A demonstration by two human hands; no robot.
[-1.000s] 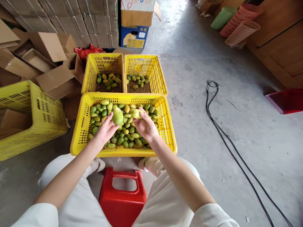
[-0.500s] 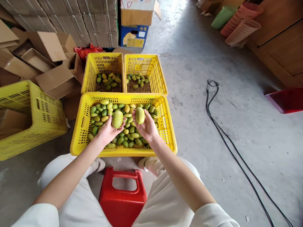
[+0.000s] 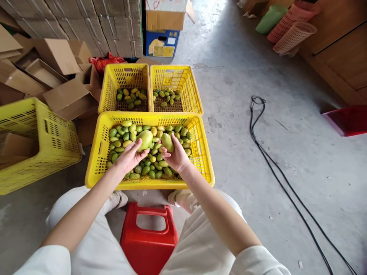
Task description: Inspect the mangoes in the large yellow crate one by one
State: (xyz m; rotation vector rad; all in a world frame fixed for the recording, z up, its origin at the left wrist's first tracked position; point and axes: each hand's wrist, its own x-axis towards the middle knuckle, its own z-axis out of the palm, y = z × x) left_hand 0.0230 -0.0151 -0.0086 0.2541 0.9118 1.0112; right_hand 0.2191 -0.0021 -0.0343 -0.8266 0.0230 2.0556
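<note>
A large yellow plastic crate (image 3: 94,160) sits on the floor in front of me, filled with several green and yellow mangoes. My left hand (image 3: 129,158) grips a yellow-green mango (image 3: 145,139) above the pile. My right hand (image 3: 176,156) holds a greener mango (image 3: 167,142) beside it. Both hands hover over the middle of the crate. Behind it stand two smaller yellow crates, the left one (image 3: 110,91) and the right one (image 3: 192,95), each with a few mangoes on the bottom.
A red stool (image 3: 147,238) is between my legs. Another yellow crate (image 3: 34,145) stands at the left, by piled cardboard boxes (image 3: 57,76). A black cable (image 3: 266,152) runs across the concrete floor at right. Plastic baskets (image 3: 289,34) and a red tray (image 3: 346,120) lie far right.
Both hands have turned their mangoes over and tilted them. The hands stay above the same spot in the front crate.
</note>
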